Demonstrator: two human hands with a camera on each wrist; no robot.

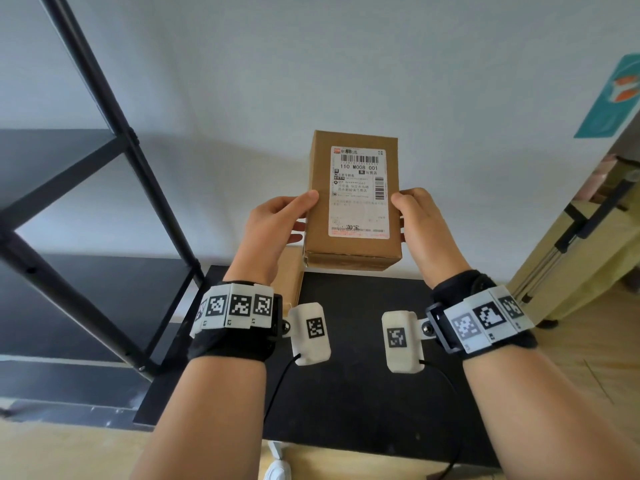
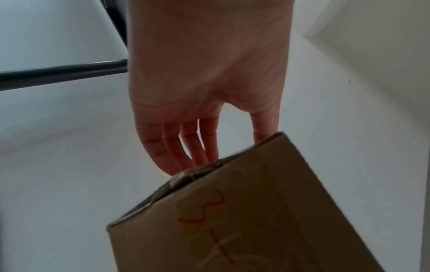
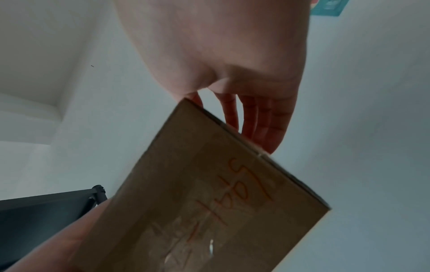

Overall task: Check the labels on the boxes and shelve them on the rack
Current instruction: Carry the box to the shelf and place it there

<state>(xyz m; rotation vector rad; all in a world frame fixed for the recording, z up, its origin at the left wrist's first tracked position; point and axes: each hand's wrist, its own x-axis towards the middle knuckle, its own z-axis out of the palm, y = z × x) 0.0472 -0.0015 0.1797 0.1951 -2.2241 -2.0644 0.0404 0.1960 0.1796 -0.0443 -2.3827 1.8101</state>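
Observation:
I hold a brown cardboard box upright above the black table, its white shipping label facing me. My left hand grips its left edge, thumb on the front and fingers behind. My right hand grips the right edge the same way. The wrist views look at the underside of the box, which bears orange handwriting, with the left hand and the right hand clasping its edges. A second brown box stands on the table, partly hidden behind my left wrist.
The black metal rack stands to the left, with dark shelves at several heights. A yellow suitcase is at the right on the wooden floor. A teal poster hangs on the white wall behind.

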